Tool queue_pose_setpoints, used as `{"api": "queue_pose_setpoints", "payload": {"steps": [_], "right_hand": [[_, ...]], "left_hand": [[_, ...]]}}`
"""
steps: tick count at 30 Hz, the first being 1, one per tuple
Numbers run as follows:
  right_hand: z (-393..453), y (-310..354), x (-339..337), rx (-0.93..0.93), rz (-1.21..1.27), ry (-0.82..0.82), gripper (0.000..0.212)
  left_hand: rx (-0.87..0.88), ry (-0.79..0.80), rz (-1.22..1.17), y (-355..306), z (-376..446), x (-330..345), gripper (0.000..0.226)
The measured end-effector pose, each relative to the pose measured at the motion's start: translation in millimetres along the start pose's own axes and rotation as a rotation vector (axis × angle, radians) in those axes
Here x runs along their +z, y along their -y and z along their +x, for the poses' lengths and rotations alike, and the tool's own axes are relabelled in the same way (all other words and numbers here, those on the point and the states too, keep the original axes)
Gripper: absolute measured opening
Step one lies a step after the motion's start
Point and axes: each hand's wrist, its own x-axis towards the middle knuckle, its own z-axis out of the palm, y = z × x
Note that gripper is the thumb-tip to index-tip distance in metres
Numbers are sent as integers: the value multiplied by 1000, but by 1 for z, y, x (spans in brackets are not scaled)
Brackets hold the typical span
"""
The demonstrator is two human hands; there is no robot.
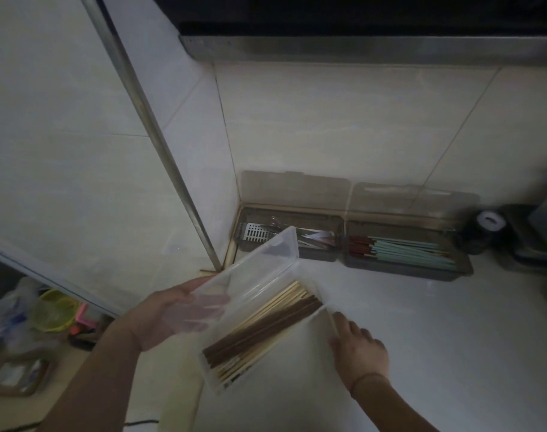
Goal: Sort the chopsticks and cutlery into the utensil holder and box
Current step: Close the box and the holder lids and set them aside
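Note:
A clear plastic box (217, 381) lies diagonally on the white counter, filled with dark brown chopsticks (266, 328) and pale bamboo chopsticks (284, 294). My left hand (178, 313) holds its hinged clear lid (259, 263) raised on the left side. My right hand (357, 347) presses against the box's right wall, fingers curled. Against the back wall stand two grey utensil boxes with lids up: the left box (315, 255) holds a slotted spatula (258, 233) and cutlery, the right box (406, 269) holds red and mint-green chopsticks (412, 251).
A metal door frame post (160, 145) runs diagonally to the counter's left corner. Dark jars and containers (487, 226) stand at the far right. Below the counter on the left are plastic bags, a yellow-green basket (55, 310) and a small box.

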Motion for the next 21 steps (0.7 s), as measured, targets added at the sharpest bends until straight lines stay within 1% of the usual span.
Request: {"api": "queue_pose_setpoints", "payload": {"steps": [2,3,4,6,8,10,12,13,14,16,17,19,21], "right_hand": [[-2,0,6,-65,-47,-47,56],[-3,0,6,-88,-88,-16,60],[-7,-2,2,-85,-121,32,60],[-10,-7,-6,-42,-153,194,49],[-18,-8,-21,10,-120,196,37],[-32,-10,-39,-60,-24,-38,36],[-46,-3,-60,-254,146,-335,37],[-49,8,-69,-388,206,-407,37],[-49,21,-76,-515,204,-436,35],[-41,50,-83,-706,98,-415,25],[-33,64,-77,-763,51,-380,19],[-14,93,-63,-794,-27,-270,8],[2,116,-43,-764,-120,-107,17]], "left_hand": [[-17,63,-93,5,3,-10,87],[-27,82,-137,7,5,-14,84],[-32,106,-172,9,7,-17,82],[-28,135,-227,14,9,-21,80],[-16,147,-258,17,11,-24,80],[-14,128,-255,17,11,-25,85],[-5,130,-260,17,12,-26,91],[-4,134,-265,17,13,-26,93],[-4,138,-269,17,13,-27,93],[-3,138,-263,18,14,-29,89],[-1,142,-259,18,14,-30,87],[0,172,-239,18,15,-31,81],[-15,164,-200,17,16,-31,77]]}}
